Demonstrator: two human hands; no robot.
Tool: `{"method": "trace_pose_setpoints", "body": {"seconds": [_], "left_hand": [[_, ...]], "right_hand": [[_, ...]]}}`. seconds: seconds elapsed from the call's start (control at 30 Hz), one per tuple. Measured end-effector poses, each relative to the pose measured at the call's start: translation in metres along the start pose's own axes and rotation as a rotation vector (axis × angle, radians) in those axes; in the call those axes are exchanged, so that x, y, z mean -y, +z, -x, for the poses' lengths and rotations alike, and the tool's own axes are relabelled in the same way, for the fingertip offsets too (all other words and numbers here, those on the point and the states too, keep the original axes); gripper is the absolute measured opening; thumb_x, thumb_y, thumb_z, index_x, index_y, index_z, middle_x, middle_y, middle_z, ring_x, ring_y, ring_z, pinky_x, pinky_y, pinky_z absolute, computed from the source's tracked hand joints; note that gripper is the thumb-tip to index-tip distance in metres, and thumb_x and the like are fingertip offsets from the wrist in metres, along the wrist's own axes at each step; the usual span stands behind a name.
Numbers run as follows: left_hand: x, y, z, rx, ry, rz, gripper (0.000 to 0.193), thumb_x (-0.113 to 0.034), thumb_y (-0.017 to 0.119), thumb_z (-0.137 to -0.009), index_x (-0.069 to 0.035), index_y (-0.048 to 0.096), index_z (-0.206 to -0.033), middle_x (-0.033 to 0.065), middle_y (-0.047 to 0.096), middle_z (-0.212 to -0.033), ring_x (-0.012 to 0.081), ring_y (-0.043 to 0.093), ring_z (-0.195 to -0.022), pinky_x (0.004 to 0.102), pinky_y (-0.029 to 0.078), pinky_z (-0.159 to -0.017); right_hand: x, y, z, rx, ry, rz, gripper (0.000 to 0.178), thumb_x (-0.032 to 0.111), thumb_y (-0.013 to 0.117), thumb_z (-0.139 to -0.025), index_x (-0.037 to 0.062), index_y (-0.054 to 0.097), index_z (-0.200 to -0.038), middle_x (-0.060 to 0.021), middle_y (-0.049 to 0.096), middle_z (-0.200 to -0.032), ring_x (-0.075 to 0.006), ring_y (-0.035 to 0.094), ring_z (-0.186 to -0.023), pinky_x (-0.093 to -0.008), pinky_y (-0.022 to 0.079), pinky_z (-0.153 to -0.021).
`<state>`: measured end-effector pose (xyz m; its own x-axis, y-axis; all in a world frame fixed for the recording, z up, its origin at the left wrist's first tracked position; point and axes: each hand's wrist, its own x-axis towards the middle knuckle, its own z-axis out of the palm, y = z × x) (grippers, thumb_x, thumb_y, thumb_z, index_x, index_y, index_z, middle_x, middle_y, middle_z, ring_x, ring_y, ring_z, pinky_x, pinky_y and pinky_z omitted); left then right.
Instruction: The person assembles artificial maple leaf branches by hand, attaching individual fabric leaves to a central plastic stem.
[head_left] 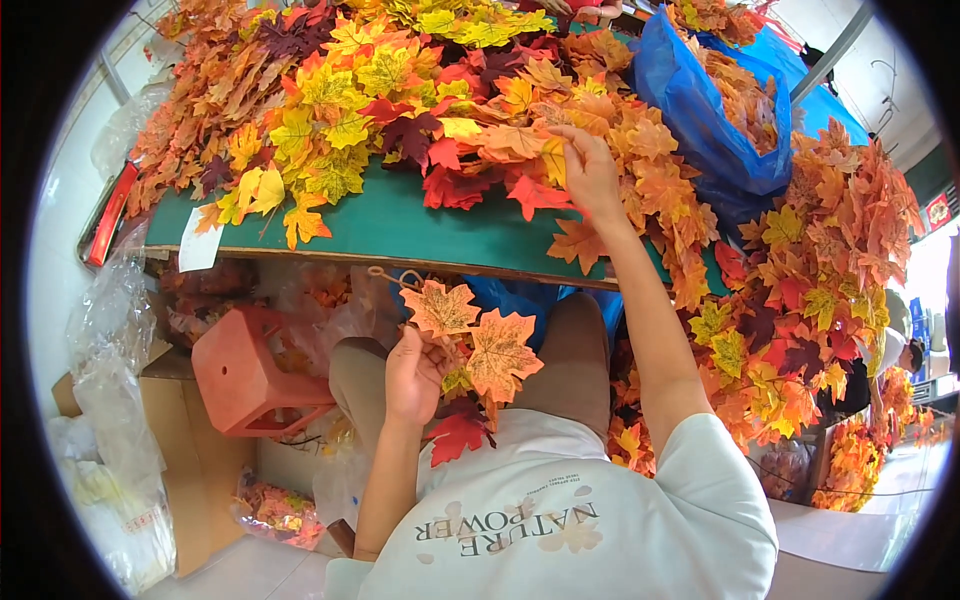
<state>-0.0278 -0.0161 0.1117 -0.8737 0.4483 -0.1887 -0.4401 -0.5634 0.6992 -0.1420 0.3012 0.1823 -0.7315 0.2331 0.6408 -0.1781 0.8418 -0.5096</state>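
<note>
Head view: left hand [416, 375] holds a leaf spray [500, 355] off the green table [375, 235], presumably keeping its leaves uncrushed; right hand [590, 175], fingers narrowed, meets the leaf pile [385, 75], grip undeterminable.

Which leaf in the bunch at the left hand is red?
The lowest leaf, hanging against the pale shirt; the two large leaves above it, beside the left hand, are speckled orange.
</note>
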Motion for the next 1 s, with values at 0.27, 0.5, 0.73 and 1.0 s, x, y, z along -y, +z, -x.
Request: {"method": "trace_pose_setpoints", "body": {"seconds": [0.27, 0.5, 0.73, 1.0], "left_hand": [[0.003, -0.007, -0.003, -0.03, 0.013, 0.07, 0.023, -0.022, 0.047, -0.094, -0.005, 0.053, -0.109, 0.0056, 0.061, -0.094, 0.0132, 0.06, -0.081, 0.0286, 0.052, -0.072], [0.005, -0.004, -0.005, -0.094, 0.064, 0.067, 0.022, -0.005, 0.057, -0.087, -0.002, 0.055, -0.108, 0.0074, 0.063, -0.097, 0.0133, 0.061, -0.076, 0.0278, 0.052, -0.066], [0.011, -0.009, -0.006, -0.136, 0.122, -0.117, 0.015, -0.003, 0.058, -0.084, 0.0, 0.059, -0.099, 0.0056, 0.064, -0.087, 0.0107, 0.057, -0.069, 0.023, 0.045, -0.06], [0.011, 0.0, -0.004, -0.21, 0.135, -0.278, 0.032, 0.006, 0.059, -0.079, 0.006, 0.057, -0.111, 0.0042, 0.062, -0.092, 0.0058, 0.054, -0.073, 0.0193, 0.044, -0.062]], "right_hand": [[-0.031, -0.027, -0.039, -0.208, 0.463, -1.512, 0.023, 0.007, 0.053, -0.091, 0.0045, 0.059, -0.112, -0.0025, 0.06, -0.097, -0.0094, 0.057, -0.082, -0.0222, 0.048, -0.067], [-0.017, -0.017, -0.019, -0.126, 0.154, -0.694, 0.017, 0.001, 0.056, -0.086, 0.0054, 0.066, -0.099, -0.006, 0.061, -0.091, -0.0167, 0.059, -0.084, -0.0258, 0.049, -0.069], [0.003, -0.001, 0.008, -0.084, -0.274, 0.389, 0.022, 0.012, 0.067, -0.07, 0.0128, 0.068, -0.092, -0.0133, 0.05, -0.116, -0.0316, 0.046, -0.11, -0.0407, 0.038, -0.093], [-0.001, 0.005, -0.003, 0.058, -0.542, 0.596, 0.007, 0.006, 0.057, -0.067, 0.0069, 0.058, -0.074, -0.0069, 0.05, -0.086, -0.0247, 0.053, -0.082, -0.0341, 0.045, -0.067]]}}
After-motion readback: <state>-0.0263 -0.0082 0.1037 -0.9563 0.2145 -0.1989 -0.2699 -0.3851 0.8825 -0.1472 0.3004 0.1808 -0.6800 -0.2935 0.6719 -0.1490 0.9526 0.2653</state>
